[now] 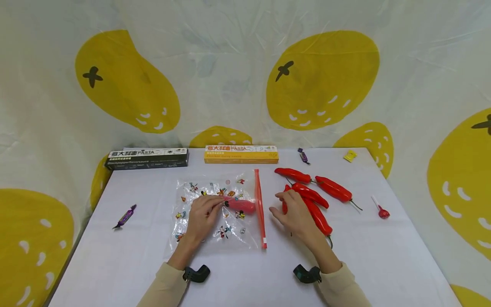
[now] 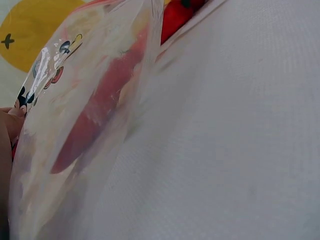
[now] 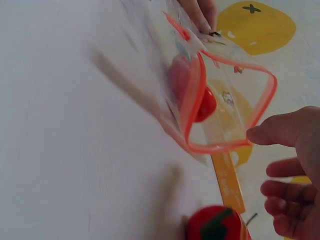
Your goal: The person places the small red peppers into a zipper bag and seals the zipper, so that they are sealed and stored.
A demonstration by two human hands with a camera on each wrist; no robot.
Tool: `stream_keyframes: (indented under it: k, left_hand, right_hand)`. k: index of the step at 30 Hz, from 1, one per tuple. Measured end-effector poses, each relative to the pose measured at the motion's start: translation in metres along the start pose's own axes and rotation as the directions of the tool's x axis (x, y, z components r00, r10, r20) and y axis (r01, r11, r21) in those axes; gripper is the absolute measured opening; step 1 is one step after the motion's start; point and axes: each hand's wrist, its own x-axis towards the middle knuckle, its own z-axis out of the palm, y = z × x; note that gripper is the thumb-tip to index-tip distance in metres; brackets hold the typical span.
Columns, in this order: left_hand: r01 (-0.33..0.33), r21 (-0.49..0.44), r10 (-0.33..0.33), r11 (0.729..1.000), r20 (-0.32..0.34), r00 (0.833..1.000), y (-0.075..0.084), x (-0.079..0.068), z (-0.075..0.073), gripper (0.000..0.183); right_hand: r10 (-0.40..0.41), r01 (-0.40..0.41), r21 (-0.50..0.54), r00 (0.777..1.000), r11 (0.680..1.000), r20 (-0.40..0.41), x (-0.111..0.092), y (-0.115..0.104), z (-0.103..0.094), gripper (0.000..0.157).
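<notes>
A clear zip bag [image 1: 245, 236] with cartoon prints and a red zip edge [image 1: 260, 204] lies in the middle of the table. My left hand [image 1: 202, 216] pinches its upper film between thumb and fingers. Inside, a red chili pepper [image 1: 244, 207] lies lengthwise, seen through the plastic in the left wrist view. The bag's mouth [image 3: 220, 148] gapes toward the right in the right wrist view. My right hand [image 1: 297, 213] holds nothing, its fingers spread and loosely bent between the mouth and several loose red chili peppers [image 1: 318, 218], partly covering them in the head view.
Behind the bag stand a black pasta box [image 1: 147, 159] and a yellow pasta box [image 1: 241, 154]. Purple-wrapped candies lie at the left [image 1: 125, 216] and at the back [image 1: 304, 156]. A yellow candy [image 1: 350, 156] and a red lollipop [image 1: 383, 212] lie on the right side.
</notes>
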Motion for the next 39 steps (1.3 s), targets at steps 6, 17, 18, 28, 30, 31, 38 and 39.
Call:
stream_keyframes:
  k: [6, 17, 18, 28, 30, 31, 38, 39]
  left_hand:
    - [0.024, 0.008, -0.024, 1.000, 0.023, 0.999, 0.003, 0.001, -0.002, 0.018]
    - [0.033, 0.028, -0.033, 0.999, 0.034, 0.999, 0.002, 0.001, -0.002, 0.017]
    - [0.032, 0.030, -0.033, 0.999, 0.036, 0.999, 0.002, 0.001, -0.002, 0.017]
    - [0.037, 0.042, -0.039, 0.998, 0.045, 0.998, 0.001, -0.001, -0.003, 0.018]
    - [0.034, 0.047, -0.036, 0.998, 0.043, 0.998, 0.001, 0.000, -0.003, 0.018]
    - [0.032, 0.051, -0.035, 0.998, 0.042, 0.998, 0.001, 0.000, -0.003, 0.018]
    - [0.032, 0.055, -0.034, 0.998, 0.042, 0.999, 0.000, -0.001, -0.003, 0.018]
    - [0.031, 0.053, -0.034, 0.998, 0.043, 0.999, 0.000, -0.001, -0.003, 0.018]
  right_hand:
    - [0.115, -0.110, -0.200, 0.993, 0.974, 0.015, -0.013, 0.014, -0.005, 0.074]
    - [0.144, -0.126, -0.300, 0.989, 0.945, 0.036, -0.022, 0.012, 0.006, 0.074]
    - [0.147, -0.131, -0.287, 0.988, 0.949, 0.037, -0.021, 0.012, 0.006, 0.073]
    - [0.178, -0.178, 0.003, 0.984, 0.984, -0.009, -0.026, 0.016, -0.008, 0.062]
    - [0.156, -0.152, 0.068, 0.987, 0.986, -0.044, -0.026, 0.020, -0.013, 0.060]
    - [0.140, -0.134, 0.092, 0.988, 0.987, -0.060, -0.027, 0.021, -0.015, 0.059]
    - [0.004, 0.006, 0.143, 0.998, 0.990, -0.067, -0.028, 0.031, -0.031, 0.054]
    - [-0.004, 0.011, 0.135, 0.998, 0.991, -0.058, -0.027, 0.032, -0.032, 0.054]
